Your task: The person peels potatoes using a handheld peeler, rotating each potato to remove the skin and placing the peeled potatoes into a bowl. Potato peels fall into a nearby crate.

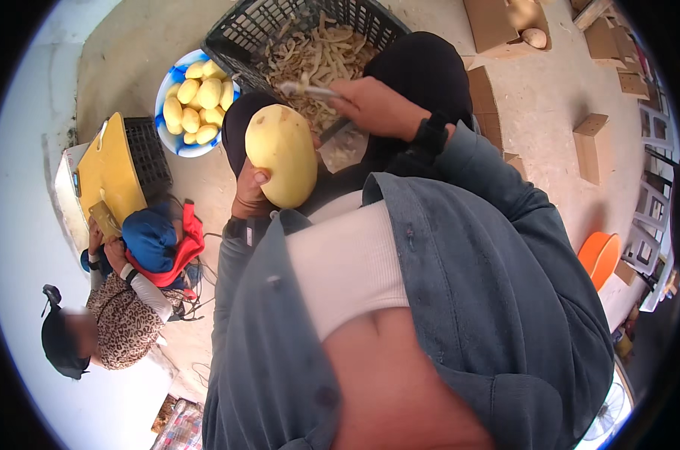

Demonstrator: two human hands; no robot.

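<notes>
My left hand [252, 190] holds a large peeled potato [282, 156], pale yellow with a few brown spots near its top end. My right hand [374, 107] grips a peeler-like tool [309, 91] with a pale handle; its head is blurred, and lies above and to the right of the potato, apart from it. Beyond both hands stands a black plastic crate [250, 34] holding a heap of peelings [329, 53]. A blue and white basin [165, 130] full of peeled potatoes [209, 93] sits on the floor to the left of my knee.
At the left a co-worker [127, 315] sits by a yellow board [109, 169] and another black crate [149, 152]. Cardboard boxes [489, 28] lie at upper right, one with a round tan object [534, 38]. An orange basin [598, 260] stands at the right. Cables [196, 304] trail on the floor.
</notes>
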